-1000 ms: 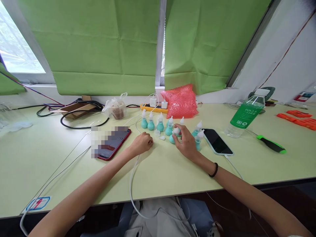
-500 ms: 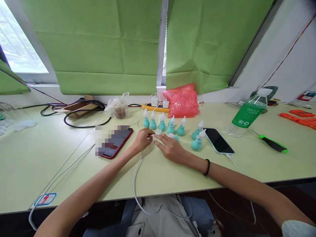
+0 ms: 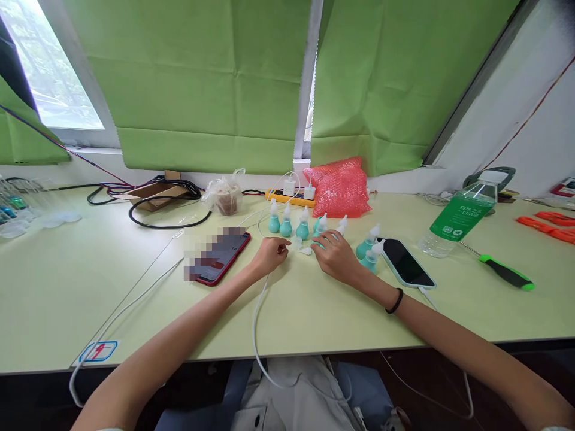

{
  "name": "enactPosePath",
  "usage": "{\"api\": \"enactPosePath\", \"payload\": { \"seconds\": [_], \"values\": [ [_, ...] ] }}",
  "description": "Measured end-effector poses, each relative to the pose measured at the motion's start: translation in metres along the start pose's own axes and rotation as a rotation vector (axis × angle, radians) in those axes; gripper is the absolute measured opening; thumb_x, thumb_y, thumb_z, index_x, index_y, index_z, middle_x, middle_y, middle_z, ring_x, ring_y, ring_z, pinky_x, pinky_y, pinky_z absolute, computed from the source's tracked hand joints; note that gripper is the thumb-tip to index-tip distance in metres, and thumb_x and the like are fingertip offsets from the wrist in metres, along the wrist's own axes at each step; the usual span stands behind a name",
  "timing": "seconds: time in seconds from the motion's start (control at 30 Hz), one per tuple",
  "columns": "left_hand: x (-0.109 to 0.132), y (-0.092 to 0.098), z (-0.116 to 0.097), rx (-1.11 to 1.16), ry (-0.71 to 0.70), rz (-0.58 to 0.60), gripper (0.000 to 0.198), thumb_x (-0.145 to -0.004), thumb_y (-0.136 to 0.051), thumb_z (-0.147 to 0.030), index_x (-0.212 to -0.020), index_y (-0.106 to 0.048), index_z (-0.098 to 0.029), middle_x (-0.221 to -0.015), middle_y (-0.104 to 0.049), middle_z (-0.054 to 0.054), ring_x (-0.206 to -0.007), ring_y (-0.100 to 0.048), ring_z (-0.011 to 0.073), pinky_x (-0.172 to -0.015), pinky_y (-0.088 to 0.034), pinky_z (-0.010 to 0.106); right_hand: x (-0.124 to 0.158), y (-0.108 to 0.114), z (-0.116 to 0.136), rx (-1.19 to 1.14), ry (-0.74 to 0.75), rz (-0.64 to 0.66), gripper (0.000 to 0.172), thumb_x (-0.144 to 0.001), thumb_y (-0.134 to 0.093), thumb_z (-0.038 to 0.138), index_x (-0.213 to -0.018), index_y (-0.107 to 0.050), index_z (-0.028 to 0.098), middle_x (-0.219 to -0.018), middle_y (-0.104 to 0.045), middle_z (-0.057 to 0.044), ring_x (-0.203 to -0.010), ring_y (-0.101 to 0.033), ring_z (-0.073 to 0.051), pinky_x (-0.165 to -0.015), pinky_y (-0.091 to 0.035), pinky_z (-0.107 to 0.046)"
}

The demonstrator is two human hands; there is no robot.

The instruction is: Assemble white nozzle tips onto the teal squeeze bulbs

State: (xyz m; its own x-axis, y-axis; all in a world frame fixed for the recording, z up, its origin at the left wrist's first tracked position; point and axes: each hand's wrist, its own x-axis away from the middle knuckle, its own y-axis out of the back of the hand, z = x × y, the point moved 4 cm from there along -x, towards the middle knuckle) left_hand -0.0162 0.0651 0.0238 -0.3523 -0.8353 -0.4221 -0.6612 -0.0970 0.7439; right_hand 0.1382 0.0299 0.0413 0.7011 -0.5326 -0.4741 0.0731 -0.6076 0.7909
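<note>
My left hand [image 3: 272,254] is curled with thumb and fingertips close together; whatever they may hold is too small to make out. Just right of it lie small clear-white nozzle pieces [image 3: 305,251]. My right hand [image 3: 336,256] curves its fingers over a teal bulb [image 3: 318,243], mostly hidden beneath them. Behind the hands stand several teal nasal aspirators with pointed clear tips, among them one aspirator [image 3: 302,228] in the back row. Two more, including a front aspirator [image 3: 369,261], are right of my right hand, partly covered by it.
A red-cased phone [image 3: 224,260] lies left, a charging phone [image 3: 408,263] right. Further right are a water bottle [image 3: 462,215] and a green-black screwdriver [image 3: 505,272]. Pink bubble wrap [image 3: 341,194] and a yellow power strip [image 3: 291,199] sit behind. A white cable [image 3: 255,323] crosses the table edge.
My hands have moved apart. The right hand has shifted right onto a teal bulb, uncovering the small clear pieces. The whole view has shifted slightly.
</note>
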Motion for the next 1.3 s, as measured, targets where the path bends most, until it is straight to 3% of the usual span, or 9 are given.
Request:
{"api": "enactPosePath", "payload": {
  "seconds": [0.17, 0.37, 0.5, 0.7, 0.9, 1.1, 1.2, 1.3],
  "values": [
    [0.000, -0.003, 0.003, 0.017, 0.002, 0.016, 0.030, -0.065, -0.047, -0.007, -0.088, -0.065, -0.012, -0.073, -0.066, 0.005, -0.060, -0.057, 0.0120, -0.062, -0.045, 0.023, 0.005, -0.005, -0.008, -0.099, 0.035, -0.053, 0.021, -0.078, -0.038, 0.007, -0.080, -0.058, 0.012, -0.081, -0.057, -0.009, -0.081, -0.046, -0.020, -0.076, -0.036, -0.034],
    [0.000, -0.002, 0.002, 0.042, 0.019, 0.012, 0.032, -0.059, -0.046, -0.002, -0.080, -0.066, -0.014, -0.077, -0.066, 0.005, -0.065, -0.057, 0.0128, -0.064, -0.046, 0.023, 0.002, -0.013, -0.005, -0.234, 0.022, -0.016, 0.021, -0.081, -0.036, 0.011, -0.083, -0.057, 0.012, -0.084, -0.056, -0.010, -0.083, -0.046, -0.020, -0.070, -0.039, -0.032],
    [0.000, -0.001, 0.002, 0.060, 0.037, -0.002, 0.031, -0.058, -0.046, -0.001, -0.078, -0.066, -0.013, -0.076, -0.066, 0.006, -0.064, -0.057, 0.0131, -0.064, -0.046, 0.024, -0.009, -0.022, -0.002, -0.297, -0.034, 0.057, 0.023, -0.081, -0.041, 0.019, -0.098, -0.054, 0.013, -0.092, -0.055, -0.011, -0.090, -0.047, -0.021, -0.072, -0.041, -0.032],
    [0.001, 0.001, 0.002, 0.093, 0.063, -0.015, 0.030, -0.060, -0.048, -0.004, -0.082, -0.066, -0.012, -0.069, -0.065, 0.004, -0.059, -0.055, 0.0114, -0.060, -0.045, 0.022, -0.026, -0.031, 0.005, -0.181, -0.100, 0.225, 0.038, -0.081, -0.039, 0.020, -0.120, -0.039, 0.021, -0.106, -0.052, -0.011, -0.092, -0.048, -0.023, -0.070, -0.040, -0.033],
    [0.001, 0.002, 0.001, 0.137, 0.088, -0.042, 0.030, -0.061, -0.048, -0.004, -0.085, -0.065, -0.011, -0.070, -0.066, 0.004, -0.058, -0.056, 0.0107, -0.059, -0.045, 0.022, -0.029, -0.033, 0.008, -0.120, -0.141, 0.281, 0.033, -0.083, -0.037, 0.019, -0.114, -0.045, 0.020, -0.100, -0.052, -0.012, -0.090, -0.049, -0.023, -0.065, -0.040, -0.032],
    [0.001, 0.004, 0.002, 0.190, 0.134, -0.115, 0.027, -0.060, -0.047, -0.004, -0.079, -0.065, -0.011, -0.078, -0.067, 0.007, -0.064, -0.058, 0.0127, -0.061, -0.048, 0.024, -0.027, -0.029, 0.008, -0.176, -0.142, 0.181, 0.026, -0.086, -0.031, 0.018, -0.095, -0.055, 0.016, -0.102, -0.051, -0.011, -0.093, -0.048, -0.021, -0.067, -0.041, -0.029],
    [0.000, 0.004, 0.005, 0.223, 0.151, -0.136, 0.025, -0.060, -0.048, -0.005, -0.078, -0.065, -0.010, -0.078, -0.067, 0.008, -0.065, -0.059, 0.0136, -0.063, -0.048, 0.025, -0.023, -0.029, 0.008, -0.215, -0.116, 0.163, 0.024, -0.085, -0.035, 0.019, -0.101, -0.053, 0.014, -0.104, -0.053, -0.011, -0.095, -0.047, -0.021, -0.070, -0.040, -0.030],
    [0.000, 0.003, 0.006, 0.248, 0.163, -0.142, 0.022, -0.061, -0.049, -0.006, -0.076, -0.065, -0.010, -0.077, -0.067, 0.008, -0.066, -0.060, 0.0146, -0.063, -0.049, 0.026, -0.020, -0.033, 0.007, -0.240, -0.095, 0.171, 0.025, -0.081, -0.041, 0.018, -0.103, -0.053, 0.013, -0.091, -0.058, -0.010, -0.091, -0.047, -0.022, -0.069, -0.040, -0.032]
  ]
}}
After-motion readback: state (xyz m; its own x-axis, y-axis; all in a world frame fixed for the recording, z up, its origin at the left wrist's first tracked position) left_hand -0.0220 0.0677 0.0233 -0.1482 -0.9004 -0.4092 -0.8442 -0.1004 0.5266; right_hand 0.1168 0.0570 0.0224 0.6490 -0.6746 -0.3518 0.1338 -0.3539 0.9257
